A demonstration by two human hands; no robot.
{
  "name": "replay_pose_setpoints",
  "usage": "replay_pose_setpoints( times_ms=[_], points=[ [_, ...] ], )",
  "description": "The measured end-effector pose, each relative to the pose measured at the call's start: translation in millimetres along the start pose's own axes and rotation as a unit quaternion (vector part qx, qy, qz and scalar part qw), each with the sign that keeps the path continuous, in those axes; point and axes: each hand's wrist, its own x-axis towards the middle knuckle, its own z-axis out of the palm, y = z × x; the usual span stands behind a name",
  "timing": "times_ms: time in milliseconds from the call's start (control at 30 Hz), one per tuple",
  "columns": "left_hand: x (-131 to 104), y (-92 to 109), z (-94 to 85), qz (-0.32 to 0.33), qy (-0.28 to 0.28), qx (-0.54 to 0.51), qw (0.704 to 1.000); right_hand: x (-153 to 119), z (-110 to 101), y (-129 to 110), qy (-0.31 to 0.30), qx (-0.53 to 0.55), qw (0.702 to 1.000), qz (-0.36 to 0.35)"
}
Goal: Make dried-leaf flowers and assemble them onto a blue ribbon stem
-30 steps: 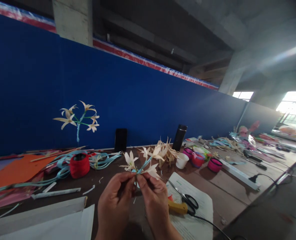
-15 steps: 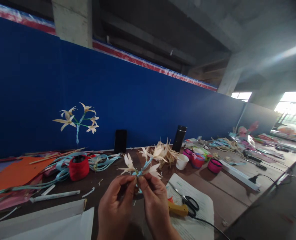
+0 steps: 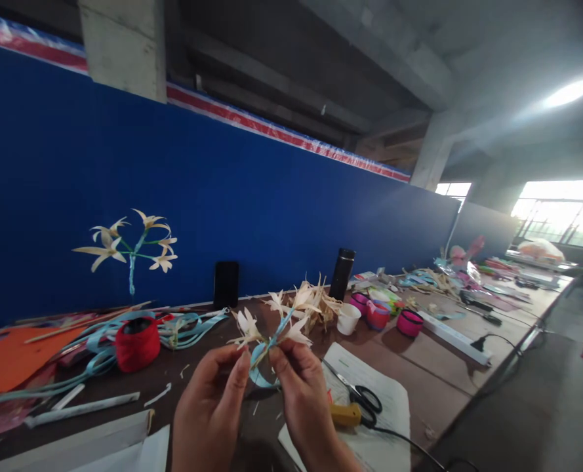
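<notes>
My left hand [image 3: 213, 393] and my right hand [image 3: 298, 383] meet over the table around an artificial flower spray. Cream petals [image 3: 307, 298] top its blue-wrapped stem [image 3: 280, 324]. My right thumb and fingers pinch that stem low down, beside another cream bloom. With thumb and forefinger closed, my left hand grips near the base of a cream flower [image 3: 246, 326]; the exact part is hidden by the fingertips. A light blue ribbon [image 3: 262, 379] curls below the stem between both hands.
A finished-looking flower spray [image 3: 132, 252] stands before the blue partition [image 3: 271, 203]. Around lie a red roll [image 3: 138, 344], a black phone [image 3: 226, 284], a dark flask [image 3: 343, 274], a white cup [image 3: 349, 318], scissors [image 3: 364, 398] and a yellow-handled corded tool [image 3: 346, 415] on paper.
My left hand has shifted left, widening the gap between the hands. The blue ribbon loop now shows more fully beneath the stem. The camera view has turned slightly right.
</notes>
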Motion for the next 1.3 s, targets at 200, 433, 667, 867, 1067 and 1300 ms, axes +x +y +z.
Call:
replay_pose_setpoints(
  times_ms=[200, 433, 667, 867, 1067, 1300],
  points=[
    [4, 2, -1.5, -0.079, -0.136, -0.063, 0.986, 0, 1, -2, -0.020, -0.001, 1.000, 0.001],
    [10, 2, -1.3, -0.117, -0.191, -0.155, 0.962, 1, -4, -2, -0.034, -0.026, 0.999, 0.001],
    [10, 2, -0.3, -0.165, -0.172, -0.161, 0.958, 3, -8, -2, -0.054, -0.008, 0.998, 0.004],
    [8, -1, 0.6, -0.132, -0.118, -0.108, 0.978, 1, -8, 1, -0.063, -0.020, 0.998, 0.005],
    [6, -4, 0.9, -0.039, -0.080, -0.063, 0.994, -1, -2, 2, -0.061, 0.032, 0.998, 0.008],
    [4, -2, 0.8, 0.007, -0.072, -0.019, 0.997, -1, 3, 3, -0.061, 0.118, 0.991, 0.021]
  ],
)
